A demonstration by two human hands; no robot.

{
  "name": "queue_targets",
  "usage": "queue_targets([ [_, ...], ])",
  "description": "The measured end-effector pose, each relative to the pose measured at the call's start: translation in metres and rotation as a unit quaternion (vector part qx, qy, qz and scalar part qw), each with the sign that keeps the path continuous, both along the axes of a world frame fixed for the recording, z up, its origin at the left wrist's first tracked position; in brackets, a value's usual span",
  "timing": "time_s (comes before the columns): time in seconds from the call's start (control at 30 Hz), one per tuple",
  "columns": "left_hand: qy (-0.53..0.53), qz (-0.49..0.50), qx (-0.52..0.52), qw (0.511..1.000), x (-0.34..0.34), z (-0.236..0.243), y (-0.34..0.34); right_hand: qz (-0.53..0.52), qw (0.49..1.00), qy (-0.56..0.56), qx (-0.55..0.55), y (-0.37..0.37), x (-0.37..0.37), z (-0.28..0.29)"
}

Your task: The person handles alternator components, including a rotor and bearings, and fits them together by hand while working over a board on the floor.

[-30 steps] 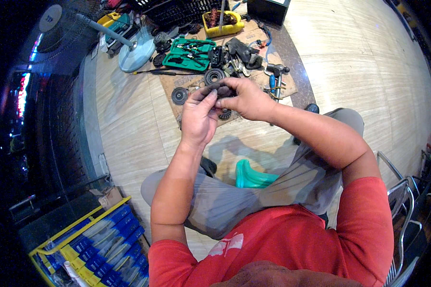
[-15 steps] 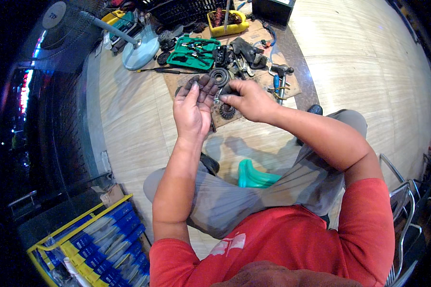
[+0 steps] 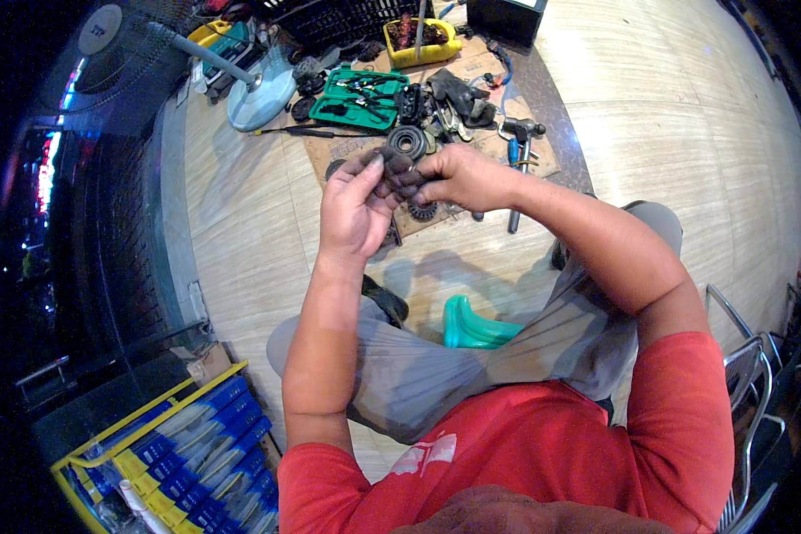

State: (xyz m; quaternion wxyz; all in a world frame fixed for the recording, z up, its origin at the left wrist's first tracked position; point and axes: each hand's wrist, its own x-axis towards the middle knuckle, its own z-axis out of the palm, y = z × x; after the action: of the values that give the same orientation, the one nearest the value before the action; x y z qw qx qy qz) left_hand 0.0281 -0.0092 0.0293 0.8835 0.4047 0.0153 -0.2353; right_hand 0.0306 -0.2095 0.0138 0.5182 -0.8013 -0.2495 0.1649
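My left hand (image 3: 354, 210) and my right hand (image 3: 458, 176) meet above the floor, both gripping a small dark greasy round part (image 3: 399, 165) between the fingertips. The left palm faces up with fingers curled around the part's left side; my right hand pinches it from the right. Below the hands lie a toothed gear (image 3: 423, 211) and a black round pulley-like part (image 3: 408, 141) on a sheet of cardboard (image 3: 543, 158).
An open green tool case (image 3: 358, 98), a yellow tray (image 3: 418, 43), a black crate (image 3: 347, 18), a power tool (image 3: 518, 151) and a fan base (image 3: 260, 87) lie ahead. A teal stool (image 3: 472, 327) is under me. A yellow rack of blue boxes (image 3: 178, 454) stands lower left; a metal chair (image 3: 756, 356) at right.
Both hands have stayed together on the dark part, rising slightly in view; the fingers have shifted around it.
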Motion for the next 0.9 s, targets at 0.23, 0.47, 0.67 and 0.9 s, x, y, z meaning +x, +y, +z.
queue_targets([
  [0.23, 0.01, -0.176, 0.205, 0.963, -0.009, 0.016, -0.007, 0.041, 0.978, -0.14, -0.149, -0.018, 0.01, 0.016],
  [0.47, -0.118, -0.168, 0.458, 0.865, -0.018, 0.005, -0.021, -0.034, 0.963, -0.186, -0.193, -0.016, 0.008, 0.013],
  [0.67, -0.163, -0.102, 0.56, 0.806, -0.015, 0.0, -0.024, -0.079, 0.966, -0.163, -0.184, -0.009, 0.003, 0.019],
  [0.9, -0.116, 0.019, 0.515, 0.849, -0.014, 0.0, -0.029, -0.13, 0.979, -0.105, -0.115, 0.001, -0.005, 0.017],
])
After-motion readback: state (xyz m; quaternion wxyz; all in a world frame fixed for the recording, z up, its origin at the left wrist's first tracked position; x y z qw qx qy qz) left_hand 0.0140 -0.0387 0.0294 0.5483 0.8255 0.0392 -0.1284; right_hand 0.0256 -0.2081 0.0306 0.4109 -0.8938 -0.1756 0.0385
